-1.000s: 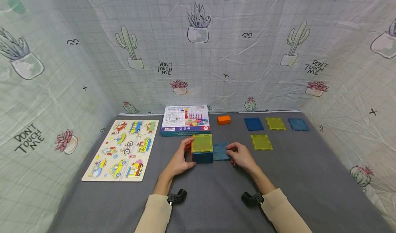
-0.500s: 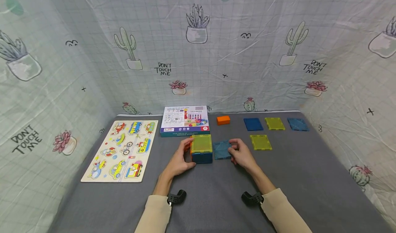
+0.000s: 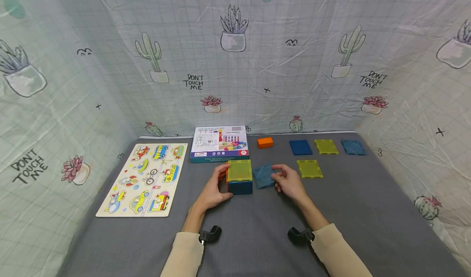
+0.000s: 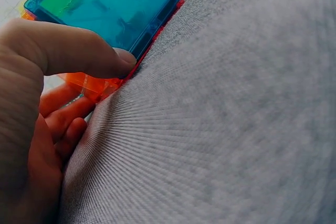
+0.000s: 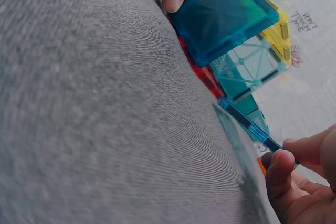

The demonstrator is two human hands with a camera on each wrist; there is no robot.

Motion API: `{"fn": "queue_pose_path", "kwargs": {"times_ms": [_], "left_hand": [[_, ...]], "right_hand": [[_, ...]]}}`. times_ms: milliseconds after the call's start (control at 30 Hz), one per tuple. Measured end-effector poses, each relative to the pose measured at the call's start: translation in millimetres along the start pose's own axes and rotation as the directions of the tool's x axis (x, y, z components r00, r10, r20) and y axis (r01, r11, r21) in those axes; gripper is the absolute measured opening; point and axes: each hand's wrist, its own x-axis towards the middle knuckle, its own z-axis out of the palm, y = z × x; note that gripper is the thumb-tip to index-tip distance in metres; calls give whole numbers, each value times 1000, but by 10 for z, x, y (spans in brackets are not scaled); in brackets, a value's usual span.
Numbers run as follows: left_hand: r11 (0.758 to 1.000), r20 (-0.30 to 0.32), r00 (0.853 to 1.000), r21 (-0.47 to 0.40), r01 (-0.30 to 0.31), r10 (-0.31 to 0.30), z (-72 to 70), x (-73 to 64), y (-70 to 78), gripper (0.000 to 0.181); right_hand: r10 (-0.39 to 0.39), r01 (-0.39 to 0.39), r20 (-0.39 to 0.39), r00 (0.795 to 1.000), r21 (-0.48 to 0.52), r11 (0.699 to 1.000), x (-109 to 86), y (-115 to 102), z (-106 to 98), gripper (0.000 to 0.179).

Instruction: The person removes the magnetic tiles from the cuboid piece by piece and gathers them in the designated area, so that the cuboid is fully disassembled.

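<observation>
I have the left hand (image 3: 211, 192) at eight o'clock of the magnetic-tile cube (image 3: 240, 170), thumb on its blue front wall, fingers curled round its orange side; at three o'clock, just beside the cube, the right hand (image 3: 290, 184) pinches a translucent blue square tile (image 3: 263, 176) between thumb and fingers; whether that tile touches the cube I cannot tell; an orange block (image 3: 265, 143) lies at one o'clock, the vehicle puzzle board (image 3: 121, 178) at nine.
</observation>
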Motion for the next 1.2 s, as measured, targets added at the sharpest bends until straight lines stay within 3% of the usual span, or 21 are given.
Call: {"fn": "queue_pose_path", "kwargs": {"times_ms": [333,700,933,1200], "left_hand": [[999,-6,999,18,40,-40,-3,-3,14,100],[999,-5,1000,24,22,-22,1,-8,22,99],[999,-3,999,16,41,-41,4,-9,26,100],[999,0,999,10,38,-38,-2,-16,29,100]], "right_hand": [[-14,15,-89,996,12,1000,-46,-51,-211,29],[-16,24,-194,981,38,999,-77,-52,-618,37],[62,-43,-295,954,70,997,-103,31,-904,50],[108,-100,-411,905,41,994,-149,208,-1229,45]]}}
